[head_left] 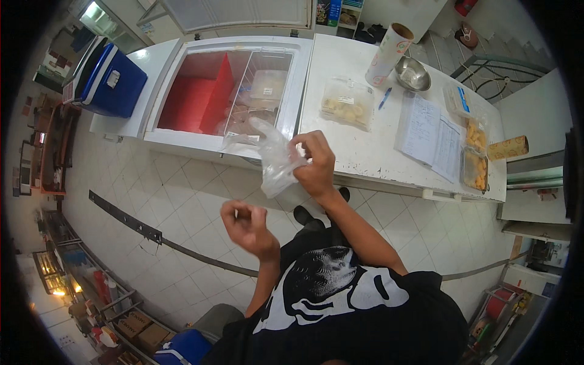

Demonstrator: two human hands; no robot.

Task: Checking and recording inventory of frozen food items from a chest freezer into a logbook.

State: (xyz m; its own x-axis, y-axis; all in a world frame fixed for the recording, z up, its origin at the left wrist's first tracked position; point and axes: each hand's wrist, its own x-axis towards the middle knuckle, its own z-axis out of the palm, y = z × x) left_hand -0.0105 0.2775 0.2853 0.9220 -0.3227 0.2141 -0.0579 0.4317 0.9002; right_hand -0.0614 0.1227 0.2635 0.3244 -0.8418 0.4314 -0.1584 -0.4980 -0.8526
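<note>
Clr bag [275, 164] pinched in R hand [316, 167], L side.

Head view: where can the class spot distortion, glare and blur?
In the head view, the dark floor strip curves, consistent with fisheye distortion; in the head view, lamps at lower left glare brightly; in the head view, the left hand looks slightly blurred, while the plastic bag in the right hand shows pale highlights.
</note>
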